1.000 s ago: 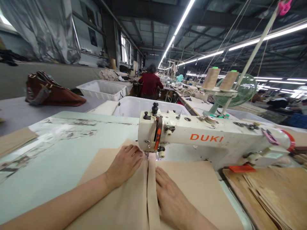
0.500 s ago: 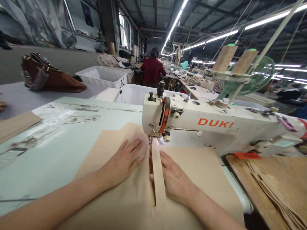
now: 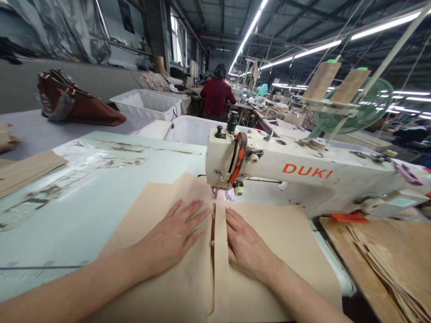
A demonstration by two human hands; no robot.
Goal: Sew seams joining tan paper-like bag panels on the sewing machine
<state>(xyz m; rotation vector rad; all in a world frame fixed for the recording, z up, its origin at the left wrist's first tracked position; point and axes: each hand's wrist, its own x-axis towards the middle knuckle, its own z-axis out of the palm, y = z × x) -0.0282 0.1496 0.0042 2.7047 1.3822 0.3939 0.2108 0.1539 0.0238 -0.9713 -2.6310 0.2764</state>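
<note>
Beige fabric (image 3: pixel 276 229) lies under the needle area of a white sewing machine (image 3: pixel 262 166). My left hand (image 3: pixel 175 231) rests flat on the fabric left of a long slit, its fingers spread, holding nothing. On the other side, my right hand (image 3: pixel 247 242) lies on the fabric with fingers stretched out, their tips touching the edge of a narrow beige strip (image 3: pixel 221 260). The strip runs from the presser foot toward me, beside the slit.
Folded beige pieces (image 3: pixel 30 170) lie at the left on the pale green table (image 3: pixel 101 179). Behind are a brown bag (image 3: pixel 84 107), a white bin (image 3: pixel 144 103) and a person in dark red. A wooden board (image 3: pixel 397 251) with fabric strips stands right.
The view has shifted slightly, so the machine appears further right. The slit and narrow strip now lie straighter, with less of a gap between them. Both hands remain on the fabric.
</note>
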